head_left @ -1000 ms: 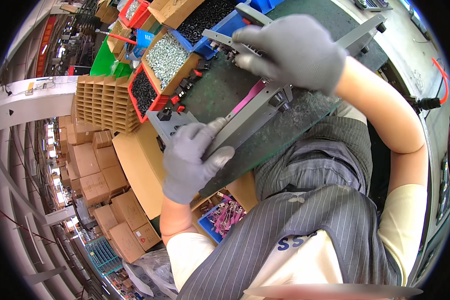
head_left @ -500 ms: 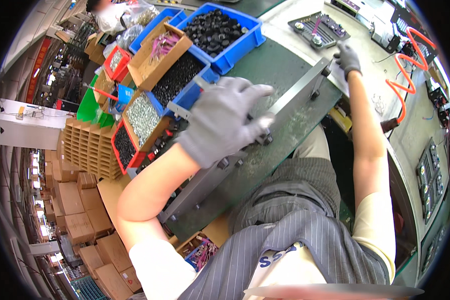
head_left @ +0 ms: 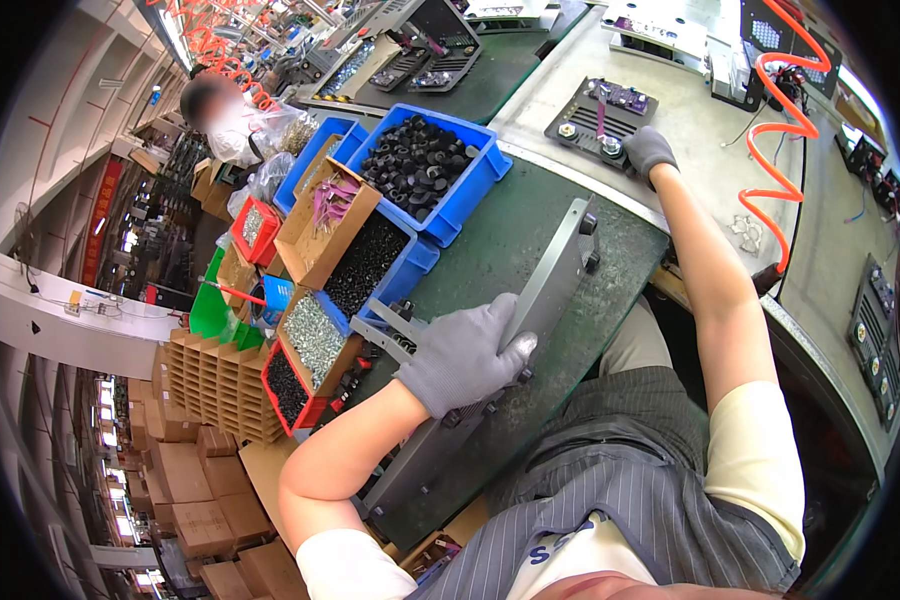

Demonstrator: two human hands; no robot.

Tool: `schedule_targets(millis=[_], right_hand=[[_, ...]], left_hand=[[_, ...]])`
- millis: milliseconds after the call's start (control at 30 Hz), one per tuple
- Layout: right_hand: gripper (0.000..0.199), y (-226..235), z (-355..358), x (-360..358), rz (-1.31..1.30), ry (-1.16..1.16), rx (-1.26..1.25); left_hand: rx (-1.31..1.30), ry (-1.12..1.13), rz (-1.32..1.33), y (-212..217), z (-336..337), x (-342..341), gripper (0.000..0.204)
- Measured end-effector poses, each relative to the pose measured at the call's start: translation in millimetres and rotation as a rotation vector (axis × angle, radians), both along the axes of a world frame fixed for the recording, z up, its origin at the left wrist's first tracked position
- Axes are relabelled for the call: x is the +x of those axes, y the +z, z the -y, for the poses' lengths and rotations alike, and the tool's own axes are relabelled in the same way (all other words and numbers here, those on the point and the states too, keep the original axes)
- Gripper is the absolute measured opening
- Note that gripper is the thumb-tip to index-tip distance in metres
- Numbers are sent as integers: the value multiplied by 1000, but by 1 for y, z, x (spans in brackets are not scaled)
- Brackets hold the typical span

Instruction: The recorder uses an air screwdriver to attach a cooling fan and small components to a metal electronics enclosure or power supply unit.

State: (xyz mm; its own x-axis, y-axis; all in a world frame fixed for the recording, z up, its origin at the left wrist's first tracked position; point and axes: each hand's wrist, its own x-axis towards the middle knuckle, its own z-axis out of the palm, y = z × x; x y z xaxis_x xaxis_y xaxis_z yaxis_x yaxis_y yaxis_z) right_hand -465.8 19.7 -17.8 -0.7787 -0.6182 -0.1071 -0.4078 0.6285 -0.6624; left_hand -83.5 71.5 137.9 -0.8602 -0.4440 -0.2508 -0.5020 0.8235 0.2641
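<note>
My left hand (head_left: 462,362), in a grey glove, is closed over the middle of a long grey metal panel (head_left: 548,270). The panel stands on edge on the green mat, with black knob-like feet along its side. A flat metal bracket (head_left: 386,330) sticks out beside that hand, partly hidden. Over on the pale bench, my gloved right hand (head_left: 651,150) has its fingers curled at the near right corner of a black slotted panel (head_left: 592,118). Round metal parts, a purple strip and a small board sit on this panel. My right fingertips are partly hidden.
Left of the mat stand a blue bin (head_left: 500,165) of black caps, a blue bin of small black parts, a cardboard box (head_left: 305,250) and red trays (head_left: 305,418). A coiled orange hose (head_left: 770,150) hangs at right. Another person (head_left: 232,125) is at far left.
My left hand has come down from above the grey panel and closed on it. My right hand has moved left to the black slotted panel's corner. The view has shifted.
</note>
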Motion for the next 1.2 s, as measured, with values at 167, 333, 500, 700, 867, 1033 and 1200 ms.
schedule_targets(millis=[167, 333, 500, 700, 867, 1033, 1200], right_hand=[[40, 65, -38, 38, -379, 101, -273], [51, 129, -66, 79, -761, 460, -286], [53, 116, -63, 99, -586, 669, -394], [75, 84, -58, 102, 840, 818, -774], [81, 75, -50, 109, 735, 817, -549], [79, 68, -45, 118, 893, 769, -726], [78, 71, -51, 124, 880, 781, -738]], left_hand=[[-37, 33, -4, -8, 3, 0, 41], [23, 27, -62, -10, 2, 3, 39], [-4, 51, -39, -9, 3, 3, 37], [-11, -33, 12, -4, 1, 0, 33], [-14, -27, -23, -6, 0, -2, 32], [-25, -51, -130, -11, 3, -2, 33], [-13, -39, -114, -12, 5, -2, 35]])
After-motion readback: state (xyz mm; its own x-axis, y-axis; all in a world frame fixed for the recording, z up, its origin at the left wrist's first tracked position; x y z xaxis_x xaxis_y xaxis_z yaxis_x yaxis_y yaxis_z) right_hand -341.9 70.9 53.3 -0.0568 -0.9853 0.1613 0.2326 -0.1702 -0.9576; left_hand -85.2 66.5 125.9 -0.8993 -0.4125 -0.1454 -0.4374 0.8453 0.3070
